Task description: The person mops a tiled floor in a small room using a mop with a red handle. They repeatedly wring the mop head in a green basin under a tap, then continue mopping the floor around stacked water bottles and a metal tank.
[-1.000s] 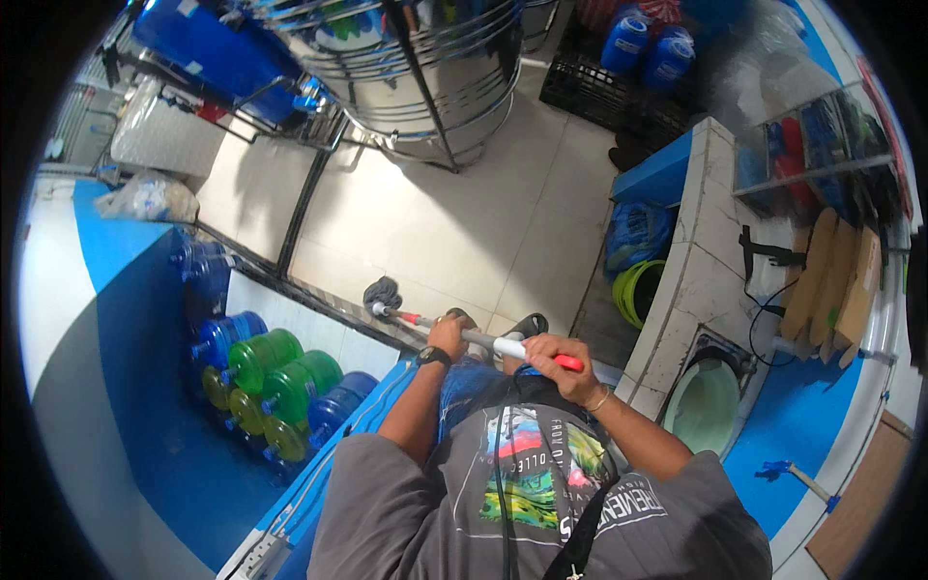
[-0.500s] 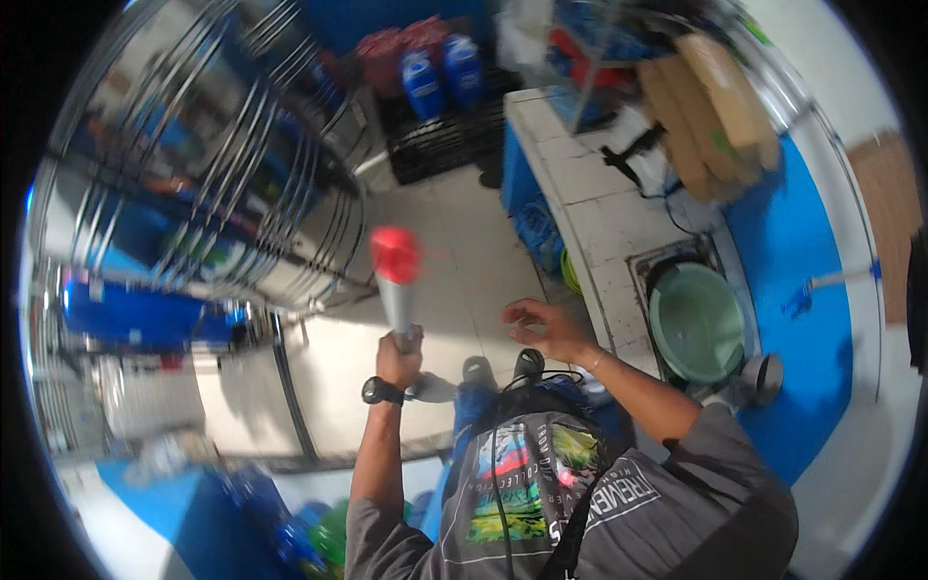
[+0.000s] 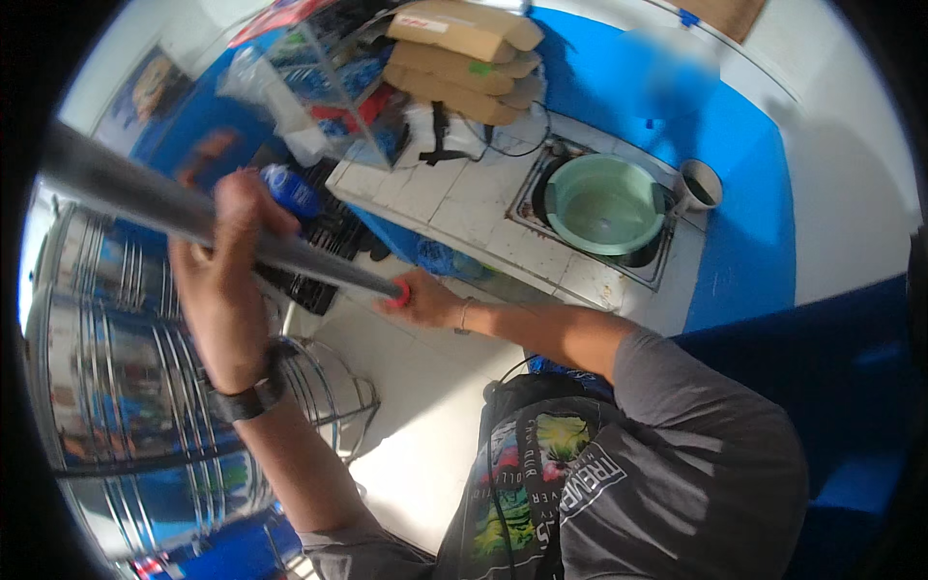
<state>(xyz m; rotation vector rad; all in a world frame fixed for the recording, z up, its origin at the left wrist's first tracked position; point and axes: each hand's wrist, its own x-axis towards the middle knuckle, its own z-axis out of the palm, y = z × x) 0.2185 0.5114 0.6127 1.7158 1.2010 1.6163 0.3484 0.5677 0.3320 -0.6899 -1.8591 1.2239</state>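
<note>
The person's left hand [image 3: 224, 280] is wrapped around a grey pole [image 3: 329, 264], the right hand [image 3: 425, 300] around its red end. The pole slants from the upper left down to the right, its far end blurred, with the left hand higher along it. A wire rack [image 3: 184, 387] stands below the left hand; a tiled counter [image 3: 464, 213] with a green basin [image 3: 578, 227] lies beyond the right.

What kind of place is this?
Probably a small kitchen or utility corner, perhaps doubling as storage: a tiled counter with what looks like a stovetop, a pale green basin resting on it, and cardboard pieces stacked nearby.
</note>
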